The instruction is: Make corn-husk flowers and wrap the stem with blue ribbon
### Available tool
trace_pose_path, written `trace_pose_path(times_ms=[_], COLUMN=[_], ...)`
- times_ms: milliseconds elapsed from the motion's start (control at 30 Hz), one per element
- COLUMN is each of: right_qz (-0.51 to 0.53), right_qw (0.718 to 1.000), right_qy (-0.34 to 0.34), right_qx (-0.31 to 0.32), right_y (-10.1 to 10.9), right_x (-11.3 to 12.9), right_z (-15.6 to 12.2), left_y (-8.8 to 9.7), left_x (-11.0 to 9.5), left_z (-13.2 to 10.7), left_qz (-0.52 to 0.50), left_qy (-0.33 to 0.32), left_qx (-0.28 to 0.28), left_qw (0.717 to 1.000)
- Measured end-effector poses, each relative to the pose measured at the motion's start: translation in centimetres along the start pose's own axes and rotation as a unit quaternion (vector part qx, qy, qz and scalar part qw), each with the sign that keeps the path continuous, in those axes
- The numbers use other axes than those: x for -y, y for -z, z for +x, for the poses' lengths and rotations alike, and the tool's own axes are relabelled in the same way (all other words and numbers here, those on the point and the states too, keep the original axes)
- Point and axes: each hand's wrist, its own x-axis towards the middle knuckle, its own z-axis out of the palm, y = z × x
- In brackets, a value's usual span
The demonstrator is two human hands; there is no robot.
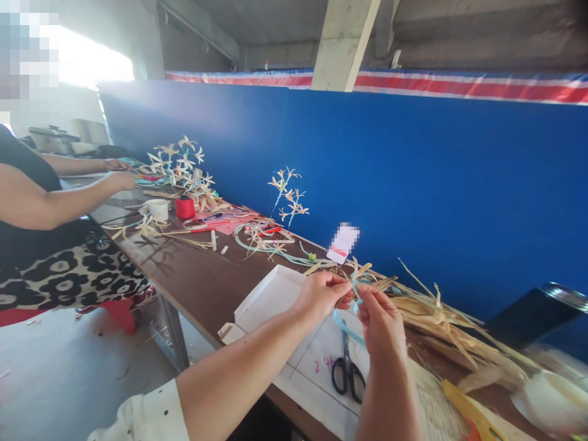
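My left hand [321,296] and my right hand [379,318] are closed together above the table, pinching a small straw flower [359,271] with pale dried petals. A light blue ribbon [345,326] loops down from between my fingers. Black-handled scissors [348,371] lie on white paper just below my hands. A pile of dried straw leaves [441,321] lies to the right of my right hand.
A long brown table [193,278] runs along a blue wall [436,184]. It holds a white box lid [269,297], finished straw flower sprigs [287,196], a red thread spool [185,207] and a white tape roll [157,208]. A co-worker's arms [68,193] work at the far left.
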Motion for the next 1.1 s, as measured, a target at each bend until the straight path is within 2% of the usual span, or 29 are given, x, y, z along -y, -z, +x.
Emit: trace_pose_path(times_ms=[300, 700, 1100], right_qz=[0.025, 0.031, 0.048], right_qw=[1.000, 0.999, 0.998], right_qy=[-0.005, -0.010, -0.010], right_qx=[0.016, 0.006, 0.041], right_y=[-0.15, -0.48, -0.30], right_x=[0.08, 0.42, 0.16], right_z=[0.00, -0.22, -0.01], left_y=[-0.06, 0.04, -0.13], left_x=[0.10, 0.51, 0.39], left_z=[0.00, 0.15, 0.08], left_qz=[0.013, 0.040, 0.054], left_qy=[0.008, 0.017, 0.023], left_qx=[-0.010, -0.010, 0.000], left_qw=[1.000, 0.999, 0.998])
